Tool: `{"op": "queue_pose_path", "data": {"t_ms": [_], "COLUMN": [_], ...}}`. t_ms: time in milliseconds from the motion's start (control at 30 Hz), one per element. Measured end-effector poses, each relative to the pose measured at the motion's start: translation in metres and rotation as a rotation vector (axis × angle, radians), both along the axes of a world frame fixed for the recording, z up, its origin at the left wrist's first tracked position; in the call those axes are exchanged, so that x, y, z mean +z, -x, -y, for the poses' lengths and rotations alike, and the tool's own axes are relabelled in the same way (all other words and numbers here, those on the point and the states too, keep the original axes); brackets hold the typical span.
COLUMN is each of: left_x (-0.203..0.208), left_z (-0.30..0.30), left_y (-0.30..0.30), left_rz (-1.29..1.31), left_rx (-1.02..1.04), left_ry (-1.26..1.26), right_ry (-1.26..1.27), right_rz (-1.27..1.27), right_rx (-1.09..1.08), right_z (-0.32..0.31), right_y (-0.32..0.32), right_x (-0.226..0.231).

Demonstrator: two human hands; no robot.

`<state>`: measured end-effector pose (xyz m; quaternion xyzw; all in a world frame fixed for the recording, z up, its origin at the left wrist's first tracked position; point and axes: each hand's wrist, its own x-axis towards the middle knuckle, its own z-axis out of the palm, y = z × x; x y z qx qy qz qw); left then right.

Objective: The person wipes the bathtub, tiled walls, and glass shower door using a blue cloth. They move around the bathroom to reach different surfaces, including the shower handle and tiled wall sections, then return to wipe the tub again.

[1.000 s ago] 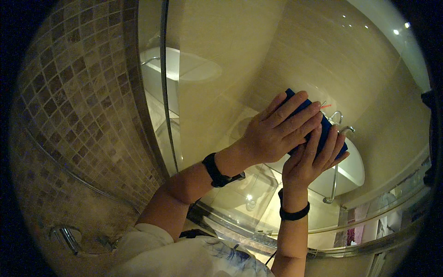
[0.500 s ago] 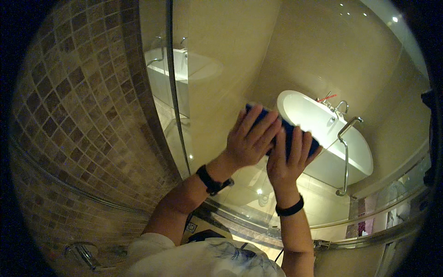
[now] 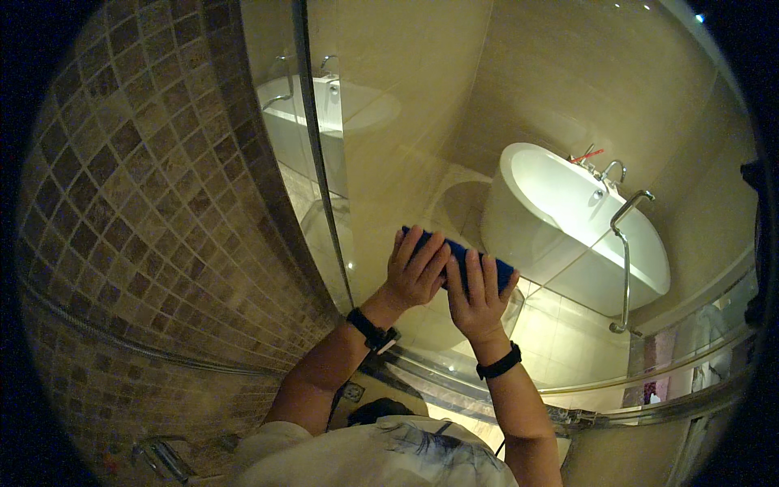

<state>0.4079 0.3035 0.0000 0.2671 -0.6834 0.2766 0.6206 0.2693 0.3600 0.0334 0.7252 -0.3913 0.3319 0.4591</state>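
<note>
A folded dark blue cloth (image 3: 457, 248) lies under both of my hands, pressed against a clear glass panel. My left hand (image 3: 416, 274) covers its left end, fingers laid over it and bent at the tips. Close beside it, my right hand (image 3: 477, 302) grips the right part, its fingers slightly apart. Both thumbs are mostly hidden. Black bands sit on both wrists.
Beyond the glass stands a white bathtub (image 3: 580, 215) with a chrome tap and hand shower (image 3: 626, 268). A brown mosaic wall (image 3: 146, 187) rises on the left, with a chrome fitting (image 3: 166, 458) low down. A dark vertical frame (image 3: 315, 138) edges the glass.
Both hands and the cloth have moved down the glass, nearer to me and a little to the left. The view has shifted slightly.
</note>
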Motion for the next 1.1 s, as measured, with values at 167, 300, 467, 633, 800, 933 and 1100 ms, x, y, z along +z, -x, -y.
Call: {"op": "queue_pose_path", "data": {"t_ms": [167, 300, 467, 633, 800, 933, 1100], "left_x": [0.084, 0.138, 0.066, -0.076, -0.093, -0.033, -0.016], "left_z": [0.027, 0.041, 0.043, 0.011, 0.001, 0.016, 0.033], "left_y": [-0.028, -0.053, -0.062, -0.039, -0.023, -0.045, -0.067], "left_rz": [0.034, 0.121, 0.048, -0.055, -0.167, -0.136, -0.065], "left_rx": [0.049, 0.029, 0.085, 0.131, 0.164, 0.165, 0.189], "left_ry": [0.080, 0.124, 0.004, -0.076, -0.142, -0.078, -0.049], "right_ry": [0.046, 0.111, 0.015, -0.165, -0.220, -0.158, -0.119], "right_rz": [0.183, 0.319, 0.150, -0.123, -0.202, -0.048, 0.041], "right_rx": [0.079, 0.109, 0.108, 0.080, 0.088, 0.128, 0.150], "right_z": [0.017, 0.029, 0.029, 0.009, 0.007, 0.016, 0.022], "right_y": [-0.032, -0.058, -0.055, -0.042, -0.035, -0.051, -0.064], "right_x": [0.072, 0.109, 0.059, -0.041, -0.050, 0.002, 0.016]}}
